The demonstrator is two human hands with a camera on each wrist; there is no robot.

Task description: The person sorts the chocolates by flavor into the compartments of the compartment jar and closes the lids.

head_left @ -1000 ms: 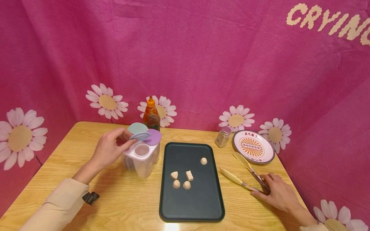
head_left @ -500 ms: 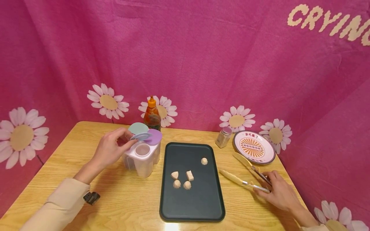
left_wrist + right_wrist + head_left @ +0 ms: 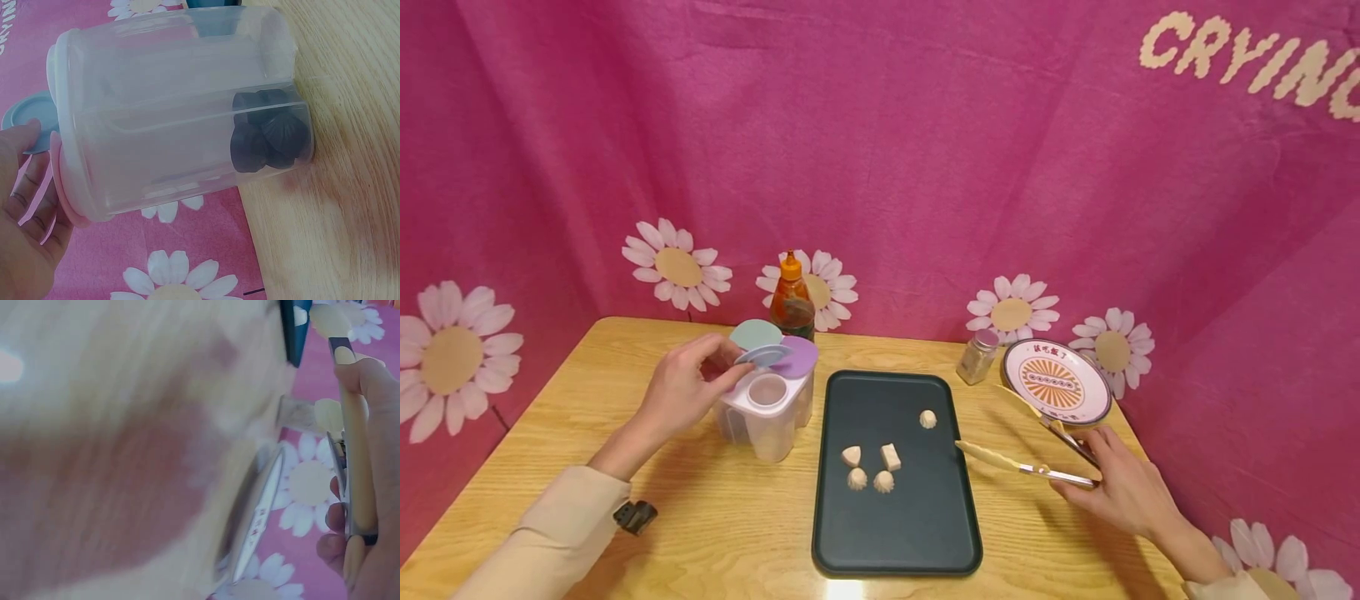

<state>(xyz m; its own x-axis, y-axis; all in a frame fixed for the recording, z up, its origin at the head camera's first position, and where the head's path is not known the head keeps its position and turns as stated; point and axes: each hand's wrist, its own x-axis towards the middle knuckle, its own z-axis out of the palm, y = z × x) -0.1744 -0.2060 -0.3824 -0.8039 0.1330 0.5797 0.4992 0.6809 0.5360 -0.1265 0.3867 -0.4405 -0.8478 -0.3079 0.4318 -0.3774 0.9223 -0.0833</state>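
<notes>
My left hand (image 3: 681,383) pinches a light blue lid (image 3: 764,356) tilted up over a clear divided container (image 3: 772,437). The container's round opening (image 3: 767,389) is uncovered. Seen from the left wrist, thumb and finger grip the lid, and dark fluted pieces (image 3: 269,131) lie at the bottom of one compartment. My right hand (image 3: 1120,487) holds tongs (image 3: 1033,469) with cream tips and metal arms, spread apart. One tip overlaps the right edge of a dark tray (image 3: 898,533). Several small cream pieces, such as a block (image 3: 891,457) and a fluted one (image 3: 928,419), sit on the tray.
A sauce bottle (image 3: 792,304) with an orange cap stands behind the container. At the back right are a small jar (image 3: 978,358) with a purple lid and a patterned plate (image 3: 1056,381) leaning on the cloth. Pink flowered cloth (image 3: 880,167) backs the wooden table (image 3: 722,533).
My right hand has raised the tongs from the table and shifted them left, so one tip reaches the tray's edge. My left hand and the lid stay where they were.
</notes>
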